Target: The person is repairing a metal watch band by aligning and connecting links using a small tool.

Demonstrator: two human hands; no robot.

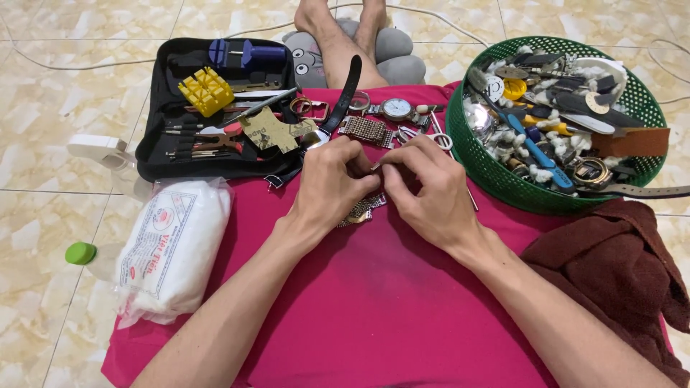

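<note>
My left hand (332, 179) and my right hand (425, 188) meet over the pink cloth (374, 302), fingertips pinched together on a small part too tiny to make out. A metal mesh watch bracelet (361, 210) hangs under them, mostly hidden by my left palm. Just beyond my hands lie another metal bracelet piece (366, 131), a round watch with a white dial (396, 109) and a black strap (343, 97).
A black open tool case (154, 154) with a yellow holder (206, 91) and small tools lies at the far left. A green basket (496, 169) of watch parts sits at right. A white cotton bag (175, 248), a brown towel (618, 266) and a green-capped bottle (81, 253) flank the cloth.
</note>
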